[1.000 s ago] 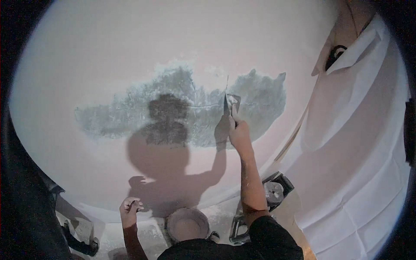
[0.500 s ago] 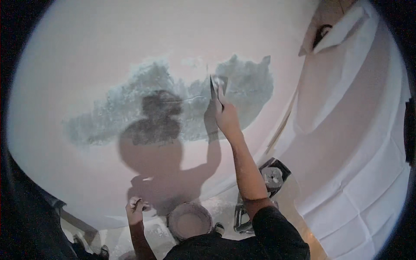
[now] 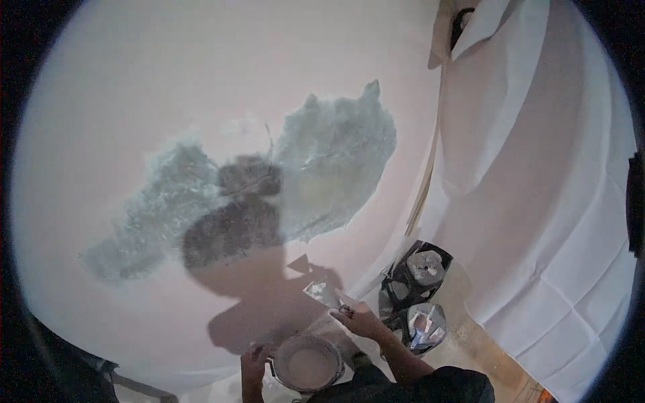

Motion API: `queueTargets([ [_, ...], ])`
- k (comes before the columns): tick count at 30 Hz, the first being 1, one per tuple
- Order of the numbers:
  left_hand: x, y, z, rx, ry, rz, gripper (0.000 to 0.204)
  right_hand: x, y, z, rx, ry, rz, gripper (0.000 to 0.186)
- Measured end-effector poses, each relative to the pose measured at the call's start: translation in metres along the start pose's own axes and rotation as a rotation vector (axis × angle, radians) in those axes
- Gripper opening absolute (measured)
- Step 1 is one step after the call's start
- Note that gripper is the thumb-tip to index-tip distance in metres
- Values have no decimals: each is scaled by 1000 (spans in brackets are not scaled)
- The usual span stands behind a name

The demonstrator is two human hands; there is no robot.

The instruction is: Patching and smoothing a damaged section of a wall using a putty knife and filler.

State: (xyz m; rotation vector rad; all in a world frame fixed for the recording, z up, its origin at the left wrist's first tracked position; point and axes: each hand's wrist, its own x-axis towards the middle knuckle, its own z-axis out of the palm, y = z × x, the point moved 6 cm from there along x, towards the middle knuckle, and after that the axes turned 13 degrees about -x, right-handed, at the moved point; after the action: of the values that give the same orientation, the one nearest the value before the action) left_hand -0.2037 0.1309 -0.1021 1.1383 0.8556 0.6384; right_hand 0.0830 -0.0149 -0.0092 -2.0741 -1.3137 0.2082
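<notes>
The person's right hand (image 3: 361, 321) holds a putty knife (image 3: 321, 291). The left hand (image 3: 255, 359) is at a round bucket (image 3: 339, 356); whether it grips is hard to tell.

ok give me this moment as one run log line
left hand: at bucket, contact unclear | right hand: grip on trowel | trowel: below grey patch, whitish material on it

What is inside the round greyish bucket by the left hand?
Inside the round greyish bucket, a pale pinkish-grey surface shows. Anything beneath it is covered, so the picture doesn't show how deep it goes or whether something hides there.
</notes>
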Motion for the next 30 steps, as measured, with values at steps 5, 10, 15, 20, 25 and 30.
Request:
queueTargets([
  [5, 33, 26, 59, -11, 15, 184, 27, 1, 21, -36, 156, 14, -174, 54],
  [10, 47, 74, 193, -133, -277, 571, 28, 16, 62, -43, 149, -204, -194, 52],
  [15, 89, 39, 272, -86, -120, 353, 24, 22, 123, -37, -16, -446, -153, 52],
  [20, 96, 39, 315, -41, -130, 306, 22, 22, 150, -86, 313, -559, -256, 44],
  [25, 78, 57, 336, -564, 69, 270, 29, 62, 192, -104, 217, -487, -130, 40],
  [30, 57, 23, 273, -347, 278, 341, 29, 153, 175, -154, 618, -99, -123, 29],
])
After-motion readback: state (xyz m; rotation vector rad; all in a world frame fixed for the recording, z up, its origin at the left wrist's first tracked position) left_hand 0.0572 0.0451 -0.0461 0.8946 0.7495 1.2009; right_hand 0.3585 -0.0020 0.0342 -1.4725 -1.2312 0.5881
